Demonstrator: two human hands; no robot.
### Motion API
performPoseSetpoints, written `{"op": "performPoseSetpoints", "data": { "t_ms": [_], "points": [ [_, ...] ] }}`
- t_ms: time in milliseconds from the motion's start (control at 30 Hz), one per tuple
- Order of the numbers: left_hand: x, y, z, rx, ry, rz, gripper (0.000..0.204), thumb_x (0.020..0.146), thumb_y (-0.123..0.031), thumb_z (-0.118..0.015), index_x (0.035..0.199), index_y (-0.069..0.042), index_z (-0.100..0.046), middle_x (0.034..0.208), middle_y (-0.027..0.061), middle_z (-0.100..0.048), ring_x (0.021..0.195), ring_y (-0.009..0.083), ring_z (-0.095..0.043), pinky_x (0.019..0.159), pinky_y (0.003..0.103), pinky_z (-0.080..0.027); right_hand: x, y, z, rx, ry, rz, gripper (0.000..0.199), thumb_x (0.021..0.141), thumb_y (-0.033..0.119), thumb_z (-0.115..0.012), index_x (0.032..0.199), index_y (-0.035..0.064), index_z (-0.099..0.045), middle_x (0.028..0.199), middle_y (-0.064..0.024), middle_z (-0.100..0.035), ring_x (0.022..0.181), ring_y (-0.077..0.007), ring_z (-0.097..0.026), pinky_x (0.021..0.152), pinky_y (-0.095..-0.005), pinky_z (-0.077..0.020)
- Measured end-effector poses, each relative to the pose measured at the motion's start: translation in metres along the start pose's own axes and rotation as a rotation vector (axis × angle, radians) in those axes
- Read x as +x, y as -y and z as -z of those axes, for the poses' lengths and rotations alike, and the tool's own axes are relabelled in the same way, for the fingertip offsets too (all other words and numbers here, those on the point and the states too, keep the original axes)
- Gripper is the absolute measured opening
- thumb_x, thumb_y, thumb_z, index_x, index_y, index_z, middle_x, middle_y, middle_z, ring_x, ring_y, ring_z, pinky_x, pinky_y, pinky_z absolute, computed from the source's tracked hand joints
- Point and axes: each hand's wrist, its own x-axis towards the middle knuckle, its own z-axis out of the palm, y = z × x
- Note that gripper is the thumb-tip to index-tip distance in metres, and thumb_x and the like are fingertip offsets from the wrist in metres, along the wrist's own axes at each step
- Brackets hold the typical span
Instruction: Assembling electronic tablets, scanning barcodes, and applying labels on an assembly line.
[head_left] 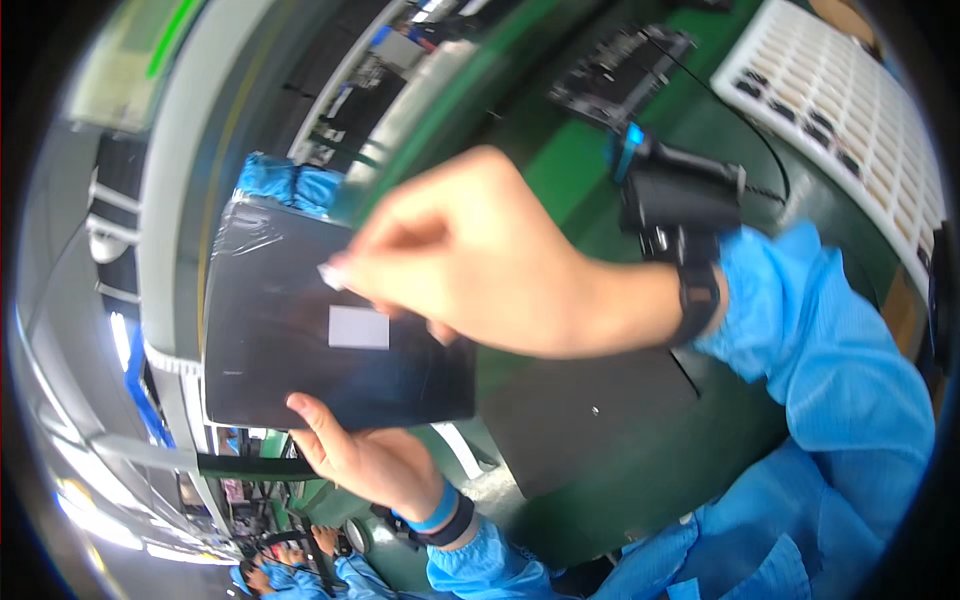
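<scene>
A flat black rectangular panel (265, 345), with wrinkled clear film at its upper left corner, is held tilted up before me. My left hand (375, 465) grips its lower edge, the thumb lying on the front face. A white rectangular label (359, 328) shows on that face, right of the middle. Over the panel's upper right part is my right hand (480, 255), slightly blurred, its thumb and forefinger closed on a small white piece (332, 277). Whether that piece touches the panel I cannot tell. The right hand hides the panel's upper right corner.
On the green bench (730, 420) lies a dark grey mat (590, 420). A black handheld scanner (680, 195) with a cable sits beyond my right wrist. Farther back are a black fixture (620, 70) and a white gridded tray (850, 110). Other people in blue sleeves (355, 575) work at lower left.
</scene>
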Motion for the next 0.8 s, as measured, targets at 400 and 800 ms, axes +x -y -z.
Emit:
{"op": "performPoseSetpoints", "data": {
  "t_ms": [400, 800],
  "points": [
    [-0.012, 0.006, 0.0, -0.386, -0.024, 0.118, 0.044, 0.11, -0.034, -0.058, 0.141, -0.003, -0.055, 0.134, 0.0112, -0.062, 0.115, 0.0234, -0.064, 0.098, 0.038, -0.053, -0.05, -0.049, -0.043, 0.058, -0.056, -0.342, 0.016, 0.096, 0.013, -0.078, 0.096, -0.0023, -0.079, 0.074, -0.0052, -0.073, 0.055, -0.0052, -0.061, 0.045, -0.0213, -0.045],
    [-0.027, 0.005, 0.011, -0.444, 0.19, -0.202, 0.032, 0.11, -0.024, -0.059, 0.128, 0.003, -0.059, 0.127, 0.015, -0.067, 0.112, 0.0249, -0.067, 0.097, 0.04, -0.055, -0.042, -0.038, -0.033, -0.169, 0.085, -0.444, 0.04, 0.093, 0.027, -0.084, 0.068, -0.0015, -0.071, 0.06, -0.0056, -0.067, 0.049, -0.0067, -0.059, 0.045, -0.0213, -0.0438]
  ]
}}
